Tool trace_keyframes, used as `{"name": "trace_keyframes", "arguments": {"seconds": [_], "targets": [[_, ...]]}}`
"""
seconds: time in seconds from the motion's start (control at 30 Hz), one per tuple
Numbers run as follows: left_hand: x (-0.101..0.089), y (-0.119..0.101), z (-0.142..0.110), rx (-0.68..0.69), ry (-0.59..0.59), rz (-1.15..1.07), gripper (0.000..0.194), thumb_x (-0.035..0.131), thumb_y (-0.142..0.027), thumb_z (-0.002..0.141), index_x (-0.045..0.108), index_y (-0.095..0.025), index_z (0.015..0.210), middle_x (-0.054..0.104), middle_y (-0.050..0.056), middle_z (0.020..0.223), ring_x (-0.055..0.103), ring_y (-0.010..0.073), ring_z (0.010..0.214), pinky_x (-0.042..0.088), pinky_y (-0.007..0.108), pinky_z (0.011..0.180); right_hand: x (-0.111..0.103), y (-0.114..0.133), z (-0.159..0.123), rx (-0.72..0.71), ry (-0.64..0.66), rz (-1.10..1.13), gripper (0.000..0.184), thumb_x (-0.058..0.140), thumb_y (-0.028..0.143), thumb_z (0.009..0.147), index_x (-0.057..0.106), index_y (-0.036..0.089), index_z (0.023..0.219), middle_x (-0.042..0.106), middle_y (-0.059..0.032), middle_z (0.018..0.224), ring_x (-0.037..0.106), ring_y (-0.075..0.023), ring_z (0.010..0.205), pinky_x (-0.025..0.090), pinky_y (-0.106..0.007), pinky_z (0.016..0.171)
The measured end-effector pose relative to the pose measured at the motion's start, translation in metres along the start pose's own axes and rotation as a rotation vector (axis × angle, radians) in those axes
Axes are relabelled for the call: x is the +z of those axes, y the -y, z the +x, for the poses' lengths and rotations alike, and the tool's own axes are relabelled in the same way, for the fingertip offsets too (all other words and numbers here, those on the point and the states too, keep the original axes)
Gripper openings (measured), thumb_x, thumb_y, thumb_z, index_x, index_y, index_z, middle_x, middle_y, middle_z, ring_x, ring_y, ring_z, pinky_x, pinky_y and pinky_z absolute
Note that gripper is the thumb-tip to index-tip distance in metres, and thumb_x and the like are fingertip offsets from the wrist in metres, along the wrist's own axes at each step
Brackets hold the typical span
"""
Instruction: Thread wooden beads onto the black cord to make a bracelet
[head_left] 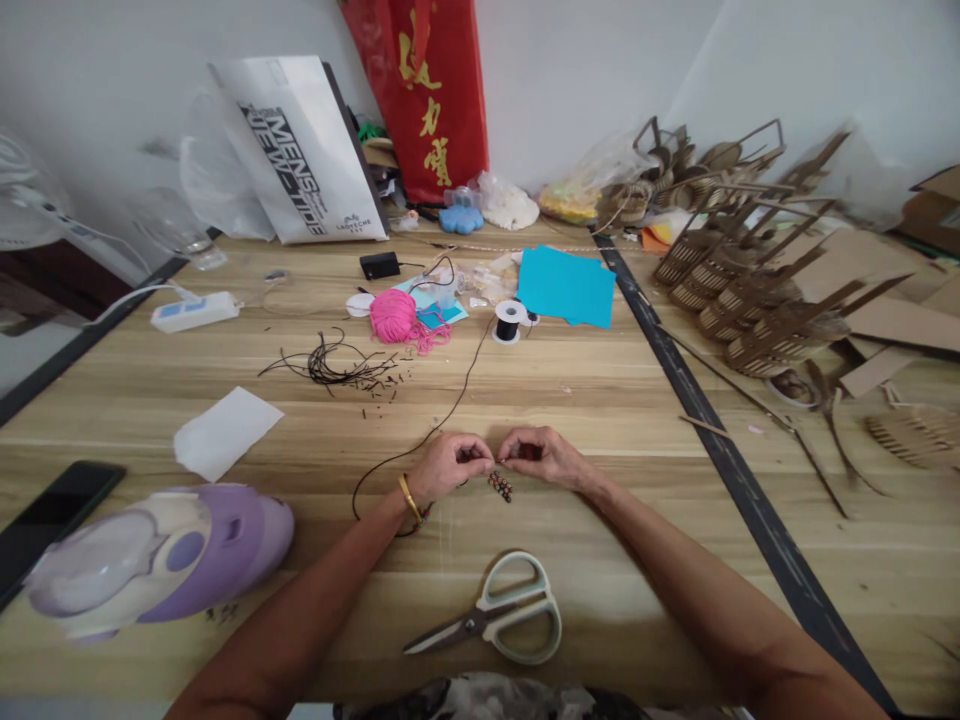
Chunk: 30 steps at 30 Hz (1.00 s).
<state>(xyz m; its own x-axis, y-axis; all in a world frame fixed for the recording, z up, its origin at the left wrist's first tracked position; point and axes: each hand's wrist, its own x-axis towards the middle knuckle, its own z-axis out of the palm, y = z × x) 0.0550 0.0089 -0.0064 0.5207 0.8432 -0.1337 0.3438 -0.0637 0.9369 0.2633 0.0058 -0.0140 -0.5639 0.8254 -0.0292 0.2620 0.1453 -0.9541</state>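
My left hand [454, 465] is closed in a pinch, the thumb and forefinger pressed together. A thin black cord [450, 410] runs from a spool [508, 322], curves around that wrist and passes under the hand, where it seems to lead into the fingers. Facing it, almost fingertip to fingertip, my right hand [546, 456] pinches something too small to make out. Just below both fingertips lies a small cluster of dark, shiny beads [500, 487]. Scissors [495, 620] with pale handles lie on the table nearer to me.
Cut black cords [330, 365] and a pink yarn ball [392, 316] lie beyond my left hand. Blue sheets [566, 287] are further back. A purple and white device [217, 550] and a phone [60, 520] lie at left. Brown slatted baskets [780, 335] stand at right.
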Motion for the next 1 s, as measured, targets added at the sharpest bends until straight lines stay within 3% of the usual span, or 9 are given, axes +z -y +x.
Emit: {"name": "trace_keyframes", "arguments": {"seconds": [1.0], "targets": [[0.0017,0.0024,0.0003,0.02,-0.029,0.052,0.014,0.064,-0.025,0.072,0.069,-0.011,0.072,0.061,0.0,0.06,0.047,0.0079,0.054,0.037,0.018,0.053,-0.0013,0.0016,-0.0008,0.009,0.02,0.051,0.03,0.065,0.041,0.079,0.066,0.012,0.082,0.059,-0.0008,0.067,0.048,-0.0088,0.055,0.035,-0.02,0.052]]}}
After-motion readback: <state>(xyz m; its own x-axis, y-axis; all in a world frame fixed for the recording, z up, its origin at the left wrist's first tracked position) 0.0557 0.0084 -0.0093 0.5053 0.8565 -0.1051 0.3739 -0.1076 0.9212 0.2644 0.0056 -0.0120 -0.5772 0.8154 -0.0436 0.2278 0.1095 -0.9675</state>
